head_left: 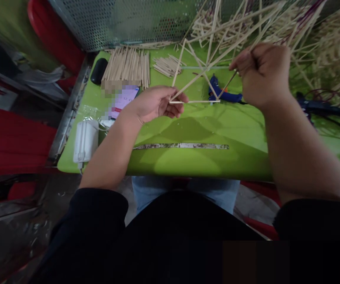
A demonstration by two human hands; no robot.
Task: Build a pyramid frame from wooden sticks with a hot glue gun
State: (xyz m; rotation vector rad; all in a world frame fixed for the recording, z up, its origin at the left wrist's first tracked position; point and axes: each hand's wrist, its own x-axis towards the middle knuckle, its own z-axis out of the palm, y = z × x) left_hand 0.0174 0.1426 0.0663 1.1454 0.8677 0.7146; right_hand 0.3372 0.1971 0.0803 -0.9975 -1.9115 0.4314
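A frame of thin pale wooden sticks (194,81) is held up over the green table, its sticks crossing and meeting in corners. My left hand (160,103) grips it at the lower left corner, thumb above and fingers curled below. My right hand (261,75) is closed in a pinch on a thin, darker stick (230,83), which slants down to the frame's lower right corner. Behind that corner lies a blue glue gun (231,97), partly hidden by the sticks. What is inside my right fist is hidden.
Loose sticks (127,65) lie in a pile at the back left, beside a black oval object (99,71) and a phone (124,100). A white device (85,141) sits front left. A patterned strip (184,146) lies near the front edge. Stick structures (332,47) crowd the back right.
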